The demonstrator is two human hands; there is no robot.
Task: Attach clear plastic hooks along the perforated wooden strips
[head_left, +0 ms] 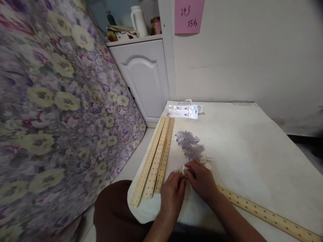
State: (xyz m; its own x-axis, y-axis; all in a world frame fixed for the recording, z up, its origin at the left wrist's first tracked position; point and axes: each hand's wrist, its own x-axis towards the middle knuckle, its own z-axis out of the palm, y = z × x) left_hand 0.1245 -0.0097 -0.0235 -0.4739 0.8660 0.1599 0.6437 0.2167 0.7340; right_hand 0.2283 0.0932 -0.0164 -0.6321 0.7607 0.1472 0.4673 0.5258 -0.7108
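Observation:
Both hands meet low on the cloth-covered table. My left hand (173,190) is closed, its fingertips pinched together at the near end of a perforated wooden strip (254,208). What they grip is hidden. Across from it, my right hand (201,176) is closed with its fingers on a small white looped piece (184,170), perhaps cord, at that same end. The strip runs under my right forearm toward the lower right. Just beyond my fingers lies a pile of small clear plastic packets (188,143), with some white pieces (205,163) beside it.
Three more perforated wooden strips (156,161) lie along the table's left side. A clear blister pack (182,111) with metal parts rests at the far left corner. Left of the table hang a floral curtain (63,101) and a white cabinet (143,77). A wall borders the far edge.

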